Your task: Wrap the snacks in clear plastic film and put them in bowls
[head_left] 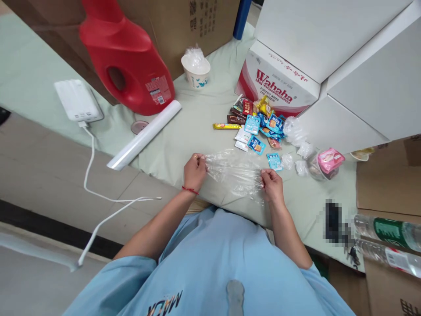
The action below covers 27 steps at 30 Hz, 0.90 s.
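Observation:
Between my two hands a clear plastic bag [235, 173] is stretched out above the cloth-covered table. My left hand [195, 171] pinches one end of it, and my right hand [272, 184] pinches the other. Just beyond the bag lies a pile of small snack packets, among them a yellow wrapped bar [226, 126], a blue packet [256, 145] and a brown packet [236, 119]. To the right of these, a single blue packet [274, 161] rests beside crumpled clear plastic [287, 161].
A red jug [138, 61], a white roll [144, 136] and a power bank [79, 101] with a cable are on the left. A paper cup [196, 74] stands at the back. The Wahaha box [279, 83] backs the packets. Plastic bottles [388, 230] lie at far right.

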Motion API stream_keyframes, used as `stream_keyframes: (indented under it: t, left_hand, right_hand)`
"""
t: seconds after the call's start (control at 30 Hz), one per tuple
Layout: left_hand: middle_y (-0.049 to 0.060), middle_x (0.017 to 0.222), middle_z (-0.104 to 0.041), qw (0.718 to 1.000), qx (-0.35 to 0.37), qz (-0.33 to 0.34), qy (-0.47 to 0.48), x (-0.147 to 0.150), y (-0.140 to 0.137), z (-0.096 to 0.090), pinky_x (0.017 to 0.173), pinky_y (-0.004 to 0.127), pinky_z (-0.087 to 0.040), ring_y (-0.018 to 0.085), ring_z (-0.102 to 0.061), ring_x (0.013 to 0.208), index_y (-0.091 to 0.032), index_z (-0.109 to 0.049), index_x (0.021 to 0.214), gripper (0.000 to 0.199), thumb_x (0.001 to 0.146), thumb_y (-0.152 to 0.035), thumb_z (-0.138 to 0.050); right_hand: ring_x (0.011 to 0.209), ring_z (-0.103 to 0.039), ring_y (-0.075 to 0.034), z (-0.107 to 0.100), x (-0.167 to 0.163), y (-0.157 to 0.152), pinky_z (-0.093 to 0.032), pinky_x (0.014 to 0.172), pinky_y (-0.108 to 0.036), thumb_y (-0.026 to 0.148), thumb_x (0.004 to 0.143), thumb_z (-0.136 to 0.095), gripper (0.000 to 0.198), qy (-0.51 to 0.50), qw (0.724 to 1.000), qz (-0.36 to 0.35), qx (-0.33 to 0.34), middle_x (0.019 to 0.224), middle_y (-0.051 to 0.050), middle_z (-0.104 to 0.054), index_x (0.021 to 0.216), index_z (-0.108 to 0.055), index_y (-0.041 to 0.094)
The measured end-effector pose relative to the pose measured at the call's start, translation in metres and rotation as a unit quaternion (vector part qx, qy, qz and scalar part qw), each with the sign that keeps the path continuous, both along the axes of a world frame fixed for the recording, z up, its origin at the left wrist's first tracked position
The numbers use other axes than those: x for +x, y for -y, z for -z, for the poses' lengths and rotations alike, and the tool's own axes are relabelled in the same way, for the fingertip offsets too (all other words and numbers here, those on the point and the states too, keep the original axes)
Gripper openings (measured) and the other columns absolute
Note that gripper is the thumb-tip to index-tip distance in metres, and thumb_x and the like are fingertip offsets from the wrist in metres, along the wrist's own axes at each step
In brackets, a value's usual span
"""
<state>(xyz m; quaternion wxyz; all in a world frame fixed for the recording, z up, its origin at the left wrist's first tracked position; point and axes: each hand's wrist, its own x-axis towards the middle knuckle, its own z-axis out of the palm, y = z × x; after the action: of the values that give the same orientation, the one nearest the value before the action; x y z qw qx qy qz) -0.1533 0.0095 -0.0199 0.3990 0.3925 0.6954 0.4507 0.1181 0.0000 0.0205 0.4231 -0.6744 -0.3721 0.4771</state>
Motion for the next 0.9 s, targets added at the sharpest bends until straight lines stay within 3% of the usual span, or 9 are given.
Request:
stream_keyframes:
  t: [0.13, 0.27, 0.37, 0.47, 0.53, 0.67, 0.8, 0.9]
  left_hand:
    - [0.003, 0.088, -0.067, 0.991, 0.029, 0.042, -0.127, -0.004, 0.003, 0.001, 0.081, 0.034, -0.051, 0.020, -0.063, 0.080, -0.021, -0.063, 0.099, 0.016, 0.087, -0.028, -0.056]
    - [0.012, 0.120, -0.061, 0.954, 0.126, 0.116, -0.246, 0.003, 0.004, 0.003, 0.099, 0.042, -0.050, 0.028, -0.060, 0.109, -0.020, -0.062, 0.122, 0.044, 0.078, -0.015, -0.059]
    - [0.015, 0.119, -0.062, 0.929, 0.145, 0.192, -0.282, 0.008, -0.002, 0.003, 0.105, 0.048, -0.046, 0.033, -0.056, 0.114, -0.018, -0.062, 0.125, 0.048, 0.078, -0.013, -0.060]
    - [0.011, 0.107, -0.067, 0.927, 0.123, 0.234, -0.267, 0.011, -0.014, 0.000, 0.095, 0.043, -0.047, 0.030, -0.060, 0.104, -0.020, -0.069, 0.109, 0.027, 0.084, -0.021, -0.059]
    - [0.008, 0.091, -0.069, 0.936, 0.083, 0.232, -0.251, 0.013, -0.021, -0.004, 0.082, 0.037, -0.046, 0.026, -0.062, 0.088, -0.022, -0.069, 0.089, 0.015, 0.091, -0.029, -0.056]
    - [0.005, 0.073, -0.065, 0.956, 0.016, 0.140, -0.257, 0.017, -0.032, -0.010, 0.067, 0.032, -0.036, 0.021, -0.058, 0.070, -0.023, -0.062, 0.073, 0.029, 0.096, -0.036, -0.051]
    - [0.004, 0.073, -0.066, 0.954, -0.011, 0.098, -0.282, 0.019, -0.032, -0.009, 0.064, 0.032, -0.032, 0.022, -0.060, 0.070, -0.023, -0.063, 0.082, 0.030, 0.100, -0.040, -0.047]
    - [0.004, 0.080, -0.070, 0.954, 0.010, 0.110, -0.280, 0.020, -0.025, -0.007, 0.067, 0.031, -0.036, 0.022, -0.064, 0.077, -0.022, -0.065, 0.099, 0.031, 0.102, -0.046, -0.044]
  right_hand:
    - [0.047, -0.041, -0.011, 0.015, 0.021, 0.009, -0.031, 0.046, -0.025, 0.053, 0.078, -0.070, 0.034, 0.075, 0.997, -0.006, 0.008, 0.057, 0.007, -0.052, 0.087, -0.060, 0.022]
    - [0.055, -0.048, -0.014, 0.025, 0.035, 0.015, -0.039, 0.056, -0.026, 0.052, 0.086, -0.063, 0.031, 0.200, 0.979, -0.033, 0.034, 0.063, 0.005, -0.058, 0.090, -0.064, 0.021]
    - [0.062, -0.055, -0.017, 0.026, 0.039, 0.017, -0.044, 0.064, -0.028, 0.050, 0.089, -0.059, 0.030, 0.252, 0.965, -0.057, 0.052, 0.071, 0.001, -0.066, 0.093, -0.067, 0.021]
    - [0.069, -0.060, -0.019, 0.024, 0.038, 0.019, -0.047, 0.072, -0.030, 0.048, 0.091, -0.058, 0.030, 0.284, 0.954, -0.073, 0.067, 0.079, -0.002, -0.071, 0.093, -0.069, 0.021]
    - [0.071, -0.061, -0.020, 0.025, 0.037, 0.021, -0.047, 0.074, -0.032, 0.049, 0.092, -0.057, 0.030, 0.298, 0.948, -0.082, 0.073, 0.082, -0.004, -0.073, 0.094, -0.069, 0.021]
    - [0.073, -0.062, -0.021, 0.031, 0.041, 0.025, -0.048, 0.077, -0.033, 0.050, 0.094, -0.056, 0.033, 0.313, 0.943, -0.081, 0.083, 0.086, -0.005, -0.074, 0.098, -0.070, 0.022]
    - [0.077, -0.062, -0.022, 0.033, 0.049, 0.028, -0.049, 0.080, -0.036, 0.049, 0.096, -0.053, 0.035, 0.341, 0.932, -0.088, 0.088, 0.092, -0.008, -0.072, 0.104, -0.071, 0.020]
    - [0.091, -0.061, -0.026, 0.019, 0.052, 0.030, -0.049, 0.085, -0.041, 0.049, 0.097, -0.052, 0.038, 0.412, 0.896, -0.072, 0.148, 0.106, -0.014, -0.068, 0.110, -0.070, 0.017]
